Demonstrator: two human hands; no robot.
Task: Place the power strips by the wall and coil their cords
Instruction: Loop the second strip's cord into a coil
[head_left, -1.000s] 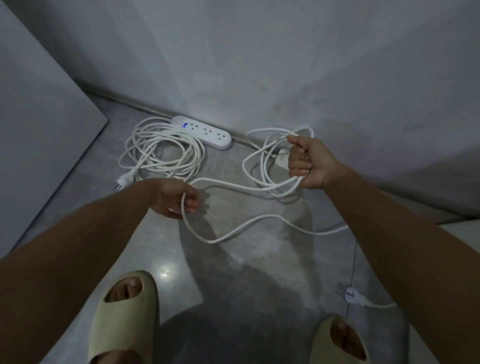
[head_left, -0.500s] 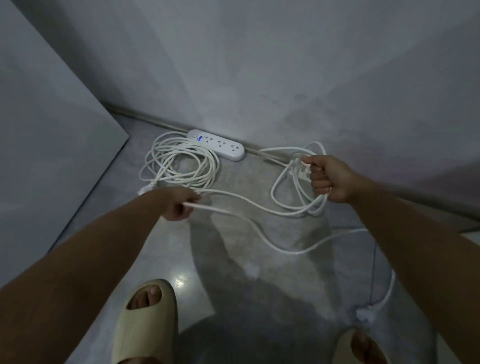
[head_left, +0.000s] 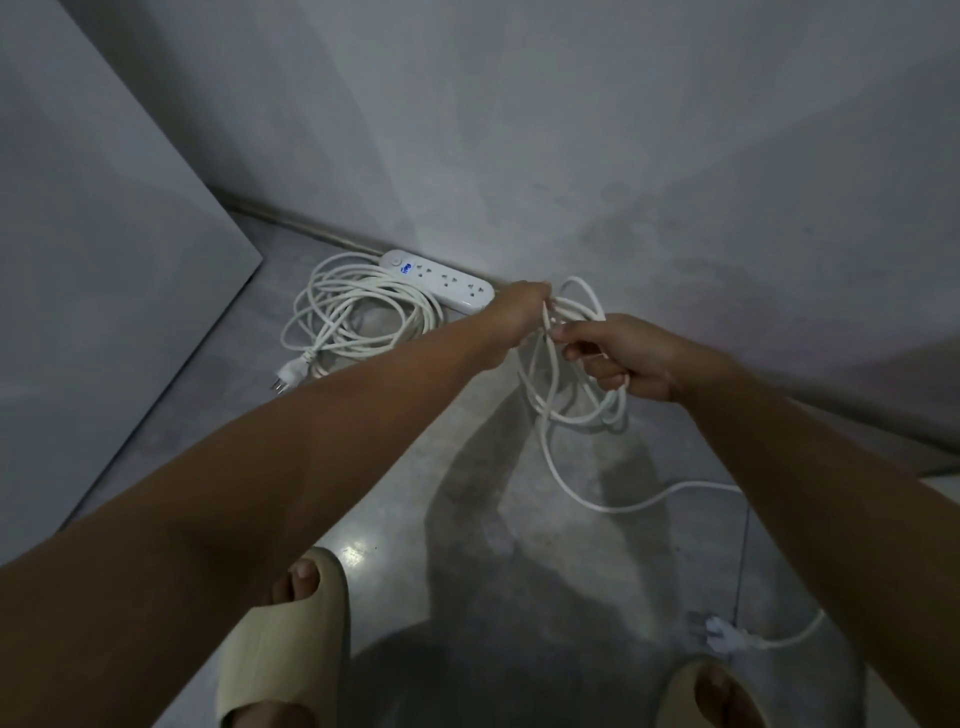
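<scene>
Lying on the floor (head_left: 171, 415) at left: coiled cord (head_left: 358, 317), just beside the power strip (head_left: 441, 280) set against the wall (head_left: 519, 130). Left hand (head_left: 517, 314), fingers grasping second cord (head_left: 582, 418) loops. Right hand (head_left: 631, 361), fingers clenched round same loops, raised off floor; tail trails to plug (head_left: 724, 638) on floor.

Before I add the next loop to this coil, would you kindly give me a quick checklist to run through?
1. Right hand grip on held loops: ok, fingers curled round them.
2. Left hand grip on trailing cord: ok, at the loops' top.
3. Trailing cord fully gathered: not ok, it lies across the floor to its plug.
4. First power strip by the wall: ok, coiled cord beside it.
5. Second power strip placed: cannot tell, not visible.
</scene>
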